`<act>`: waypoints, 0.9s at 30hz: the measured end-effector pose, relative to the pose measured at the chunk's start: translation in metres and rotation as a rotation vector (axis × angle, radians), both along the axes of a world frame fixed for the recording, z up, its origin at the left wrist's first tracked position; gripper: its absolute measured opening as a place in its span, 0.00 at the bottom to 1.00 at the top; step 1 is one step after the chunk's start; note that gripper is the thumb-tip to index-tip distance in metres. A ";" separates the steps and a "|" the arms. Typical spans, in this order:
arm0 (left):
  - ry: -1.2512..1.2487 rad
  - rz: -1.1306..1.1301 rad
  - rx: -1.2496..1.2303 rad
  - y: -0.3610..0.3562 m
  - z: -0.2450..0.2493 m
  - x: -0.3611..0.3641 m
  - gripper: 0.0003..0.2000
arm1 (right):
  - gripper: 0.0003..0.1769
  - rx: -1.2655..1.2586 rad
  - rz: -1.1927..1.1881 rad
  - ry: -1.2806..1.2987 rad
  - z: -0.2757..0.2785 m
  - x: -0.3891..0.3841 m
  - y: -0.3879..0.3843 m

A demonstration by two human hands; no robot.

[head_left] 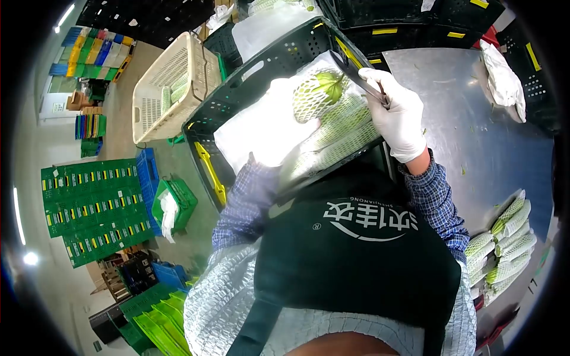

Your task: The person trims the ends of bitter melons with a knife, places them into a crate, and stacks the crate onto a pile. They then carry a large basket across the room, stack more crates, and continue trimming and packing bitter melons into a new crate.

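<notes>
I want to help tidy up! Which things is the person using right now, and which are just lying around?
In use: right hand gripping the black crate, net-sleeved green produce in it, white liner sheet.
Lying about: beige basket, netted produce pile on the steel table, stacked green crates, white bag.

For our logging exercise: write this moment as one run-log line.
right hand: grips black crate rim | left hand: hidden behind crate | inside: net-wrapped produce
</notes>
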State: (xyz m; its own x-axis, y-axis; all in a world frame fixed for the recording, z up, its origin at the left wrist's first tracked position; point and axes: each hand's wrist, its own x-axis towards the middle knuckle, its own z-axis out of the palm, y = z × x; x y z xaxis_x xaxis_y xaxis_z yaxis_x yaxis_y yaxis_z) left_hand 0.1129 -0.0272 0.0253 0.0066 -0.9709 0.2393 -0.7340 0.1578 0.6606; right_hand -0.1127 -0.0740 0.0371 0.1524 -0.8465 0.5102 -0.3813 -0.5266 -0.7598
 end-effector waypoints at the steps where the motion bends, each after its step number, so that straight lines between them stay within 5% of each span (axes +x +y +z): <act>1: -0.028 -0.004 -0.010 0.000 0.001 0.000 0.35 | 0.16 0.045 0.006 0.001 -0.006 -0.002 -0.001; 6: 0.043 -0.023 0.003 0.010 0.004 -0.002 0.32 | 0.15 0.741 0.205 -0.407 -0.006 -0.012 -0.008; 7: 0.475 -0.069 0.104 0.019 -0.003 -0.005 0.31 | 0.19 0.730 0.177 -0.355 -0.015 -0.008 -0.009; 9: 0.555 -0.182 0.138 0.033 0.003 -0.012 0.29 | 0.17 1.009 0.422 -0.566 -0.032 -0.007 -0.014; 11: 0.120 -0.224 -0.023 0.032 0.016 -0.017 0.27 | 0.22 1.077 0.628 -0.845 -0.039 0.008 -0.009; 14: -0.098 -0.179 -0.145 0.018 0.016 -0.016 0.30 | 0.39 0.930 0.741 -0.961 -0.019 0.020 -0.002; 15: -0.149 -0.169 -0.092 0.012 0.013 -0.006 0.33 | 0.36 0.829 0.659 -0.903 -0.006 0.018 -0.004; 18: 1.192 -0.107 0.363 0.013 0.021 -0.006 0.35 | 0.38 0.630 0.594 -0.692 0.010 0.017 0.002; 19: 0.686 -0.167 0.390 0.014 0.011 0.006 0.34 | 0.39 0.548 0.521 -0.545 -0.004 0.022 0.004; 21: 0.229 -0.187 0.386 0.022 0.006 0.008 0.34 | 0.34 0.348 0.430 -0.496 -0.018 0.040 0.010; 22: 0.279 -0.163 0.374 0.031 0.004 -0.007 0.34 | 0.32 0.400 0.413 -0.326 -0.017 0.036 0.013; 25: 0.467 -0.173 0.291 0.028 -0.015 -0.019 0.35 | 0.29 -0.147 0.204 -0.235 0.019 0.025 0.001; 27: 0.797 -0.113 0.304 0.034 -0.022 -0.029 0.35 | 0.27 -0.156 0.283 -0.302 0.040 0.021 -0.001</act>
State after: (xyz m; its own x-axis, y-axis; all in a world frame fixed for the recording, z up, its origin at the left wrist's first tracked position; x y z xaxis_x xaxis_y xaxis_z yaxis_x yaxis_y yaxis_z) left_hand 0.0837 0.0069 0.0036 -0.0381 -0.9971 -0.0665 -0.0239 -0.0656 0.9976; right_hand -0.0912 -0.0751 0.0776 0.1914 -0.7020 0.6860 0.0215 -0.6957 -0.7180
